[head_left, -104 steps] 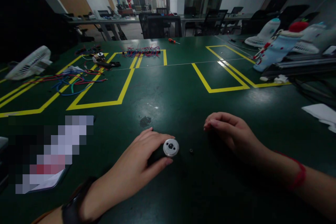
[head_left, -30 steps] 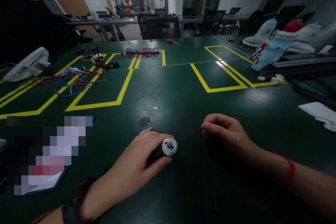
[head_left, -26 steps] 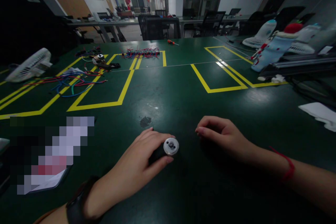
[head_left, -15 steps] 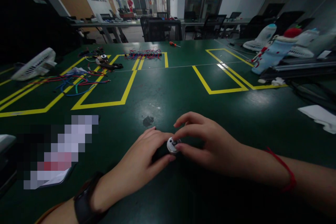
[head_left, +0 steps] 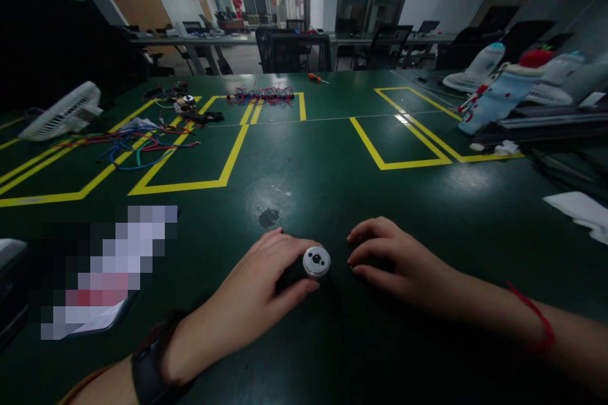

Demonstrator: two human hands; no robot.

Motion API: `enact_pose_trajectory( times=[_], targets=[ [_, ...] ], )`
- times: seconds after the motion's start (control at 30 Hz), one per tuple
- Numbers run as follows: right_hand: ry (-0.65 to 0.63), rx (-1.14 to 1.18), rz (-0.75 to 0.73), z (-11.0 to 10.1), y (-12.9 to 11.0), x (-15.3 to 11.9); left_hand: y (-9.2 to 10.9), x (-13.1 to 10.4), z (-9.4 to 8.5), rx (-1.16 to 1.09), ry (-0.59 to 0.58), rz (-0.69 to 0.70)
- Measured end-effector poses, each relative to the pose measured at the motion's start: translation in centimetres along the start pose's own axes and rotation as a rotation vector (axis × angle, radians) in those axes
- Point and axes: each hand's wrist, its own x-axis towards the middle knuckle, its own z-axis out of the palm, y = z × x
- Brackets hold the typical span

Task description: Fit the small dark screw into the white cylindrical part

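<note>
A small round silver metal part [head_left: 316, 261] with dark holes in its top stands on the green table [head_left: 304, 171]. My left hand [head_left: 266, 285] grips it from the left, index finger behind and thumb in front. To the right of the part, and apart from it, is my right hand [head_left: 394, 259], its fingers curved and spread a little. Nothing can be made out between those fingers.
Loose wires [head_left: 142, 145] and a white fan [head_left: 66, 114] lie at the left, a pixelated flat object [head_left: 114, 272] nearer. Further back are a wire bundle [head_left: 263, 96] and an orange screwdriver [head_left: 316, 78]. A blue plush-like figure [head_left: 496, 98] and white cloth [head_left: 577, 209] are at right.
My right hand has moved right, off the silver part, whose top now shows fully. My left hand keeps its hold on the part.
</note>
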Motion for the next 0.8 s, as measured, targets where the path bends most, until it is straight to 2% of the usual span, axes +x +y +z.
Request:
enact_pose_trajectory(
  times=[0.37, 0.47, 0.67, 0.8],
  targets=[
    [-0.012, 0.066, 0.011, -0.2, 0.0, -0.2, -0.5, -0.1, 0.2, 0.022, -0.008, -0.015],
    [0.066, 0.241, 0.064, -0.5, 0.1, -0.4, -0.5, -0.2, 0.1, 0.029, -0.01, -0.017],
    [0.377, 0.766, 0.401, -0.9, 1.5, -0.5, -0.5, -0.3, 0.0, 0.024, -0.016, -0.018],
    [0.411, 0.883, 0.436, -0.7, 1.8, -0.4, -0.6, -0.3, 0.1, 0.013, -0.011, -0.013]
  ],
)
